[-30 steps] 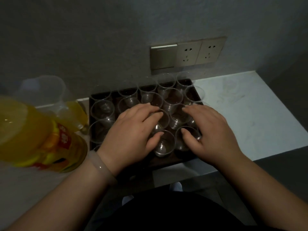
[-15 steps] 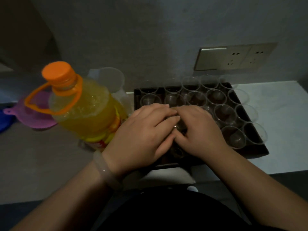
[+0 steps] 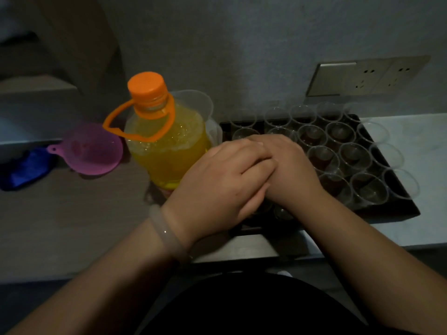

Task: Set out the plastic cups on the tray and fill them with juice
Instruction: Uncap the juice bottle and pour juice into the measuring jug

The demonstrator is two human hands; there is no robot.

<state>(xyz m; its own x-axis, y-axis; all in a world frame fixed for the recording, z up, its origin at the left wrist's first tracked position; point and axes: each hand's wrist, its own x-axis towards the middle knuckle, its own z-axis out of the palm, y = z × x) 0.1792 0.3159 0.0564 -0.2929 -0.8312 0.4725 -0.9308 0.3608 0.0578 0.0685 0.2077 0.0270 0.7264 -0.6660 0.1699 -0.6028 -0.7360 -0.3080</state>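
Plastic cups (image 3: 354, 158) on tray (image 3: 396, 211), left hand (image 3: 217, 187) laid flat over right hand (image 3: 295, 175), right's grip hidden

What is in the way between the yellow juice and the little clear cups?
The round orange cap sits on the clear plastic juice bottle, closing it. The left hand and right hand cover some of the small clear plastic cups on the dark tray. Nothing stands between bottle and tray.

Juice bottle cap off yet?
No, the orange cap sits screwed on the neck of the juice bottle, which stands left of the tray.
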